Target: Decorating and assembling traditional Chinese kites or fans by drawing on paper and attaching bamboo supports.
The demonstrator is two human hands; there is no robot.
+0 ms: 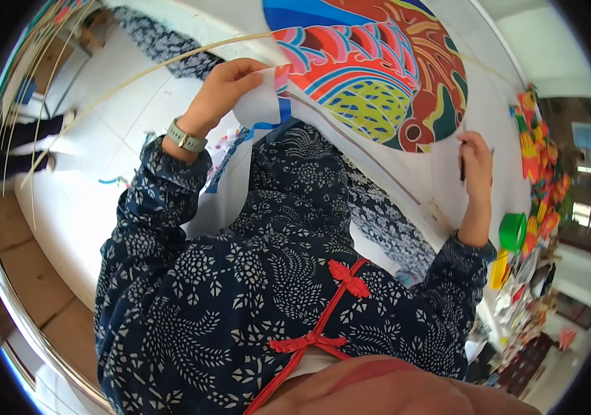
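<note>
in the head view, the left hand (pixel 223 90) was raised over the near left edge of a large white sheet printed with a rounded picture in red, blue and yellow-green (pixel 368 69), its fingers pinching that edge so that a white flap with a blue stripe hung below them. the printed sheet lay mostly on the white surface (pixel 447 183), ahead of the person. the right hand (pixel 477 166) was near the sheet's right side, its fingers curled around a slim black stick-like object (pixel 462 169); what that was could not be told. a long, thin, pale bamboo-like strip (pixel 171 61) arched from the left, passed just above the left hand and met the picture's edge. a narrow, straight, dark-and-pale strip (pixel 354 146) lay slantwise between the hands, on the person's side of the picture. a round green roll (pixel 513 232) and a yellow object (pixel 499 268) stood beyond the right forearm, near a heap of red, yellow and green pieces (pixel 543 183). at the far left showed another person's dark-trousered legs (pixel 29 131).
</note>
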